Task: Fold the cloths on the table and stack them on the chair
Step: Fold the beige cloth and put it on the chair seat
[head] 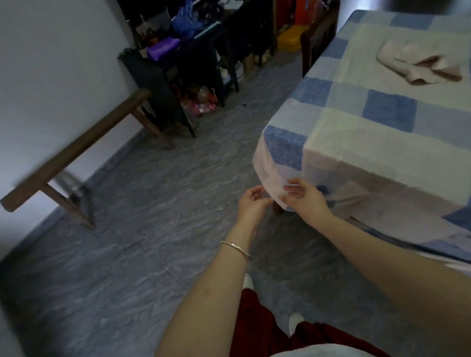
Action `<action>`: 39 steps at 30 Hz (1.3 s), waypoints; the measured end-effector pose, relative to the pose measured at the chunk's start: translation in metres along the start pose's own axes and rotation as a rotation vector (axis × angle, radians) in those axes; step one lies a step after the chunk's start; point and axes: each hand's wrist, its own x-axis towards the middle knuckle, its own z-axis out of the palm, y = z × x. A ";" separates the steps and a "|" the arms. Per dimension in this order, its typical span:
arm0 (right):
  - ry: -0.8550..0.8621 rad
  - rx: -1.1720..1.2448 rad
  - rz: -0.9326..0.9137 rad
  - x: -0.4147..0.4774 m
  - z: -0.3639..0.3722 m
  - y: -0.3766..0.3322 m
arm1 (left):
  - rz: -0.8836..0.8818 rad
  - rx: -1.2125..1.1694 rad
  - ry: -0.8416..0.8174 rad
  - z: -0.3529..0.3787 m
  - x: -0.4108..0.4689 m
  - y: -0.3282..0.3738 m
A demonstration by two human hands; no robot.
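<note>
A thin, see-through white cloth lies spread over the table, which wears a blue and white checked tablecloth. The sheer cloth hangs off the table's near left corner. My right hand pinches its hanging corner between thumb and fingers. Just to the left, my left hand has its fingers curled at the same corner's edge. A crumpled beige cloth sits farther back on the table. A dark wooden chair stands at the table's far end, mostly hidden.
A long wooden bench runs along the white wall on the left. Dark shelves crowded with clutter stand at the back. Grey tiled floor spreads between bench and table. My feet and red trousers show at the bottom.
</note>
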 end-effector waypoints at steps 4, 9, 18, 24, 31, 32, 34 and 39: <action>0.001 -0.020 -0.007 0.027 0.023 -0.014 | -0.010 -0.003 -0.011 -0.014 0.035 0.010; 0.036 -0.066 -0.018 0.060 0.055 -0.036 | -0.018 0.014 -0.048 -0.039 0.082 0.029; 0.066 -0.115 -0.061 0.114 0.113 -0.085 | 0.021 0.022 -0.085 -0.083 0.165 0.070; 0.111 -0.096 -0.059 0.144 0.151 -0.107 | 0.015 0.033 -0.107 -0.114 0.204 0.089; 0.115 -0.088 -0.047 0.179 0.190 -0.108 | 0.003 0.049 -0.125 -0.136 0.237 0.100; 0.106 -0.091 -0.048 0.184 0.193 -0.108 | 0.000 0.046 -0.127 -0.138 0.242 0.101; 0.103 -0.101 -0.045 0.197 0.198 -0.109 | -0.003 0.051 -0.129 -0.139 0.255 0.104; 0.099 -0.118 -0.032 0.237 0.201 -0.116 | -0.019 0.073 -0.117 -0.138 0.292 0.116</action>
